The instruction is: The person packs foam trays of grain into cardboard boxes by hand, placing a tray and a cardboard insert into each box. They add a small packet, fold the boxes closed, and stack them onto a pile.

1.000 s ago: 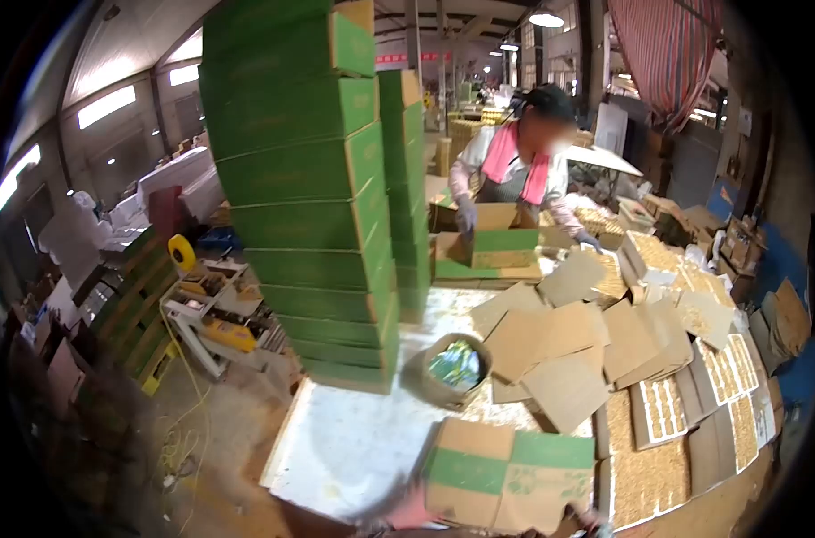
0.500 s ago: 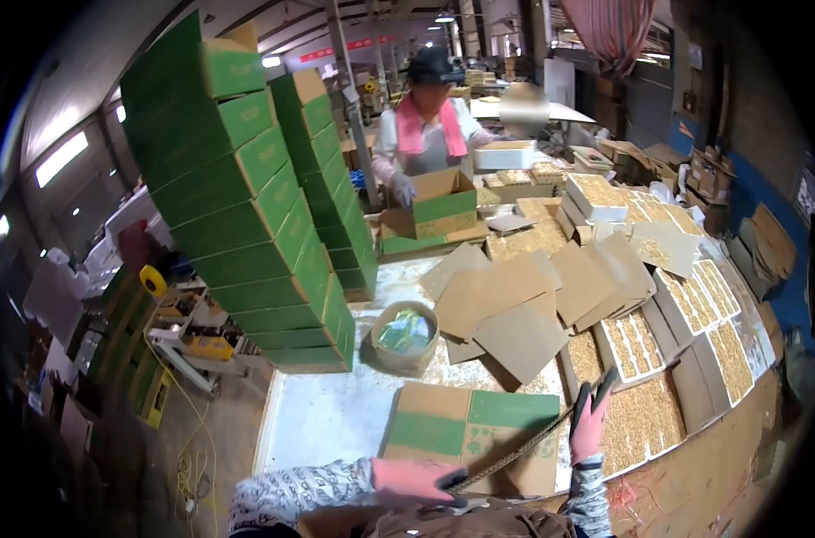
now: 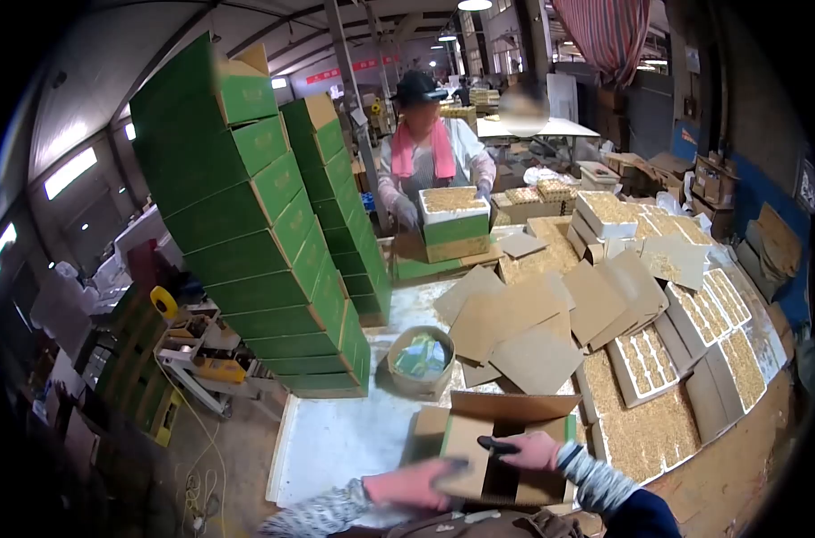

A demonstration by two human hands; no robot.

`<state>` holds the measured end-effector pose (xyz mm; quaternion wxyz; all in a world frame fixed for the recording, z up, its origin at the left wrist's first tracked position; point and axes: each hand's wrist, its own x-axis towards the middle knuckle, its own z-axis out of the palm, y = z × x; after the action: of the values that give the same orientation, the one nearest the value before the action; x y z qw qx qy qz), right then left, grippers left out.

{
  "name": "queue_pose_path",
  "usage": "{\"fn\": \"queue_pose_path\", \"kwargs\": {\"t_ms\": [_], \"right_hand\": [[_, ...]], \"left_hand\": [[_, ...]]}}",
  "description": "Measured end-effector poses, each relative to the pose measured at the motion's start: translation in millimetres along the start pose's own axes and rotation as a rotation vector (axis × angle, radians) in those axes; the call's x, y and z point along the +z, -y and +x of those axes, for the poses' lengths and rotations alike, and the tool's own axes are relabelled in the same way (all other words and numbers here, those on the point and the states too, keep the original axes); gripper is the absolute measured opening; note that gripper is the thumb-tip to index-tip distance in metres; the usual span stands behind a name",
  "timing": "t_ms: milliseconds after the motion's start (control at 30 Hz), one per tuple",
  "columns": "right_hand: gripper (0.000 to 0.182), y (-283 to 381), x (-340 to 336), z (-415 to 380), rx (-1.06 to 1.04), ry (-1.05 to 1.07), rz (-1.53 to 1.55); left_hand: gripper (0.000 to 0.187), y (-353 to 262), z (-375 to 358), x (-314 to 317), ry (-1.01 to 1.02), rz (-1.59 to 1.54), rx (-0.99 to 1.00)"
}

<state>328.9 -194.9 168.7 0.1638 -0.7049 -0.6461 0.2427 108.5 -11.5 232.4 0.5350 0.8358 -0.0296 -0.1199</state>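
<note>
A green and brown cardboard box [image 3: 515, 408] stands partly unfolded at the table's front edge, its flaps raised around a dark inside. My right hand [image 3: 528, 450], in a pink glove with dark fingertips, reaches over the opening, its fingers closed at the edge of a brown flap. My left hand [image 3: 412, 484], gloved the same way, is at the box's near left side. Its fingers are smeared by motion beside that flap.
A round tub [image 3: 421, 363] of green-and-white packets stands behind the box. Loose cardboard sheets [image 3: 524, 318] lie beyond it. White trays [image 3: 642, 359] of small tan pieces fill the right side. Tall green box stacks [image 3: 264, 233] rise left. Across the table a person [image 3: 430, 152] handles a filled tray.
The flat cardboard has been opened into a box. My right hand has moved left over it; the dark braided strip between my hands no longer shows. The co-worker's filled tray is now over their box.
</note>
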Motion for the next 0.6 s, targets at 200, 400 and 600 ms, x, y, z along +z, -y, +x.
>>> {"fn": "queue_pose_path", "kwargs": {"t_ms": [200, 400, 600], "right_hand": [[0.045, -19.1, -112.1, 5.3, 0.267, -0.877, -0.282], [0.083, 18.3, 7.9, -58.9, 0.631, -0.736, -0.192], [0.065, 8.8, 16.0, -136.1, 0.600, -0.369, 0.109]], "left_hand": [[0.093, 82.3, 42.0, 26.0, -0.398, -0.519, -0.232], [0.077, 119.6, 40.2, 57.3, -0.725, -0.499, -0.317], [0.065, 95.8, 16.2, 24.5, -0.751, -0.728, -0.215]]}}
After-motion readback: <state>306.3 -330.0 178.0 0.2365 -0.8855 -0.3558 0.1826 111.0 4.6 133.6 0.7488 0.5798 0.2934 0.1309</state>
